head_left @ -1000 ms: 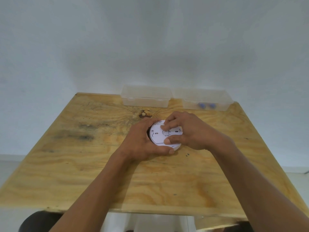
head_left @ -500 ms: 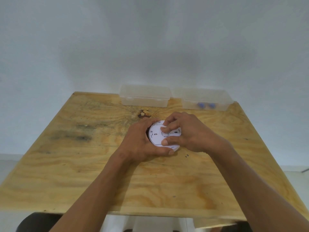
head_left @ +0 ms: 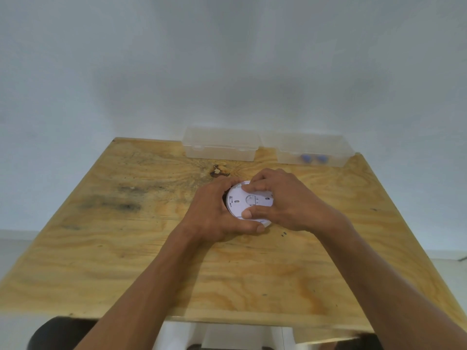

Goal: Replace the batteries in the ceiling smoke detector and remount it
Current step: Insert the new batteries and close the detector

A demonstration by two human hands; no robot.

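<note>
A round white smoke detector (head_left: 238, 203) lies on the plywood table (head_left: 126, 261) with its back plate facing up, showing slots and a round centre mark. My left hand (head_left: 214, 213) wraps around its left and near rim, thumb along the front edge. My right hand (head_left: 283, 200) rests on top from the right, with fingertips pressed on the far rim and thumb on the near part of the plate. Much of the detector is hidden under both hands.
Two clear plastic boxes stand at the table's far edge against the white wall: a left box (head_left: 221, 147) and a right box (head_left: 313, 152) with two blue batteries (head_left: 313, 159) inside. A dark knot (head_left: 219, 170) marks the wood just beyond the hands.
Both hands stay on the detector. My right fingers have shifted slightly across the back plate, uncovering more of its centre; the detector stays in the same place.
</note>
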